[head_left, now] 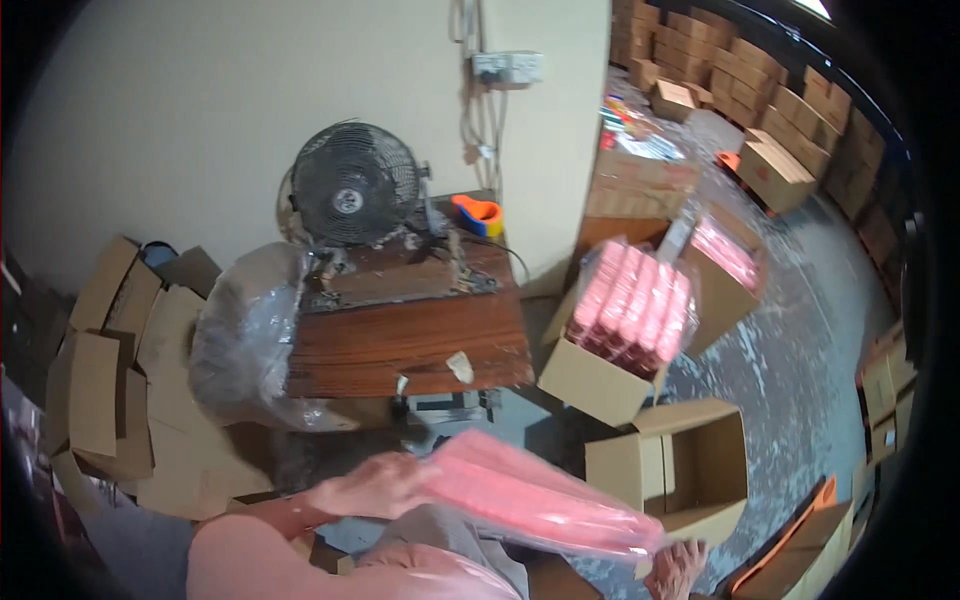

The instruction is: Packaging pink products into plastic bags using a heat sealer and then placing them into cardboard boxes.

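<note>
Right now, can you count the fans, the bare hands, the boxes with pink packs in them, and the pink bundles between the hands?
Fan: 1
Bare hands: 2 (left hand, right hand)
Boxes with pink packs: 2 (nearer box, farther box)
Pink bundle between the hands: 1
Total: 6

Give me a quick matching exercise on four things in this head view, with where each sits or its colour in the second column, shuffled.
1. fan
2. long pink package
3. socket panel
4. row of pink packs

A. on the pale wall
B. in an open carton right of the wooden table
C. black, with a round grille
D. between the left hand and the right hand

Pairs: 1-C, 2-D, 3-A, 4-B
</note>
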Motion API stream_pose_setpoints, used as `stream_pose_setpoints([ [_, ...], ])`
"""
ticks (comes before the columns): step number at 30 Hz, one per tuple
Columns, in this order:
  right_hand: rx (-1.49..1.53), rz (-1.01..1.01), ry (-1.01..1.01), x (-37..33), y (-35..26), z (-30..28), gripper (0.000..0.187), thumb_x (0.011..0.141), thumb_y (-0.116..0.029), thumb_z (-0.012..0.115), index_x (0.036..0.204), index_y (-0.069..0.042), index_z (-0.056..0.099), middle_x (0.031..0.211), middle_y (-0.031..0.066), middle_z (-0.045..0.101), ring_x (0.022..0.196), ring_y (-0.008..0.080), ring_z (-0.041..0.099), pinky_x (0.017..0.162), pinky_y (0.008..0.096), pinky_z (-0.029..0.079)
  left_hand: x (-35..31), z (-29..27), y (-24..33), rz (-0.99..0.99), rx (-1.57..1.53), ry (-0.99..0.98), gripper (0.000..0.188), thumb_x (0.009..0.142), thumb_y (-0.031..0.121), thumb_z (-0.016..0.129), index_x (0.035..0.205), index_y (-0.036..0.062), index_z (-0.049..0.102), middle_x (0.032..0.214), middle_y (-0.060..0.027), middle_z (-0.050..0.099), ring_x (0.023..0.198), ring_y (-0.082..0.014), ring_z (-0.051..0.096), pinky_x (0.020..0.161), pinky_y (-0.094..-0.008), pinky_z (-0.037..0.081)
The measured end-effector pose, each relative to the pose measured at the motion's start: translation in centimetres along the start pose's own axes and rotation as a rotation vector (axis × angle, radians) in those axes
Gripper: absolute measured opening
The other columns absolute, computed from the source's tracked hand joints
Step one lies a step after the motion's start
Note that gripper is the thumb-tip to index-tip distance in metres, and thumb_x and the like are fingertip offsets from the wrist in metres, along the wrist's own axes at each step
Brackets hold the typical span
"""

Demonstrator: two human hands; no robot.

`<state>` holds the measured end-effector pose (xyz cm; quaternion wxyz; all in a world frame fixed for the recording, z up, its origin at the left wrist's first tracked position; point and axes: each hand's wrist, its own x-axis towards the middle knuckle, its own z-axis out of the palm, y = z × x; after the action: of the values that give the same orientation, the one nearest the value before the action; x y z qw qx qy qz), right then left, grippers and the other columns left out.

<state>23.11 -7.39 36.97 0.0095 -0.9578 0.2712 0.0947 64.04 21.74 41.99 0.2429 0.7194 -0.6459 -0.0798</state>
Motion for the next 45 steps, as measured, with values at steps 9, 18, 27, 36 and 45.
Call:
stream_pose_setpoints([
  [9,0.305,-0.746,0.459,43.5,-22.6,-9.8,0.015,0.059,-0.017,0.065,0.065,-0.009,0.054,0.071,0.0056,0.047,0.079,0.025,0.048,0.074,0.04,0.035,-4.4,-13.5,-24.4,-0.751,0.182,0.321,0.022,0.065,0.014,0.074,0.066,0.0058,0.054,0.067,-0.0108,0.045,0.069,-0.0327,0.049,0.063,-0.0421,0.041],
  [18,1.009,-0.17,0.139,56.4,-29.5,0.2,0.013,0.07,-0.007,0.069,0.078,-0.004,0.06,0.078,0.0035,0.062,0.074,0.0163,0.057,0.067,0.0325,0.046,-9.1,-4.1,-42.9,-1.185,-0.836,0.657,0.016,0.081,0.006,0.069,0.088,0.0031,0.054,0.08,-0.0052,0.063,0.071,-0.0117,0.061,0.067,-0.0233,0.049],
  [27,1.553,0.094,0.035,62.4,-32.4,-0.1,0.021,0.075,0.005,0.066,0.09,-0.003,0.053,0.073,0.0052,0.061,0.061,0.01,0.057,0.052,0.0229,0.046,-10.2,-4.4,-47.2,-1.353,-1.158,1.04,0.007,0.087,0.007,0.06,0.088,0.0016,0.056,0.072,-0.0088,0.06,0.061,-0.0186,0.06,0.057,-0.0315,0.051],
  [36,1.251,-0.003,0.105,63.5,-32.9,-4.7,0.015,0.079,0.002,0.062,0.093,-0.001,0.057,0.079,0.0051,0.062,0.068,0.0098,0.057,0.061,0.0232,0.047,-7.7,-6.9,-50.0,-1.104,-1.271,1.297,0.011,0.088,0.011,0.06,0.091,0.0003,0.057,0.073,-0.0078,0.061,0.061,-0.0174,0.059,0.056,-0.0298,0.05],
  [45,-0.132,-0.988,-0.446,70.8,-38.3,-8.0,0.046,0.067,-0.009,0.067,0.113,-0.008,0.06,0.111,0.0108,0.061,0.103,0.0251,0.059,0.081,0.0376,0.046,-7.0,-7.6,-50.8,-1.269,-1.023,1.117,0.011,0.087,0.011,0.063,0.087,0.0009,0.058,0.075,-0.007,0.062,0.064,-0.0152,0.06,0.058,-0.0262,0.049],
])
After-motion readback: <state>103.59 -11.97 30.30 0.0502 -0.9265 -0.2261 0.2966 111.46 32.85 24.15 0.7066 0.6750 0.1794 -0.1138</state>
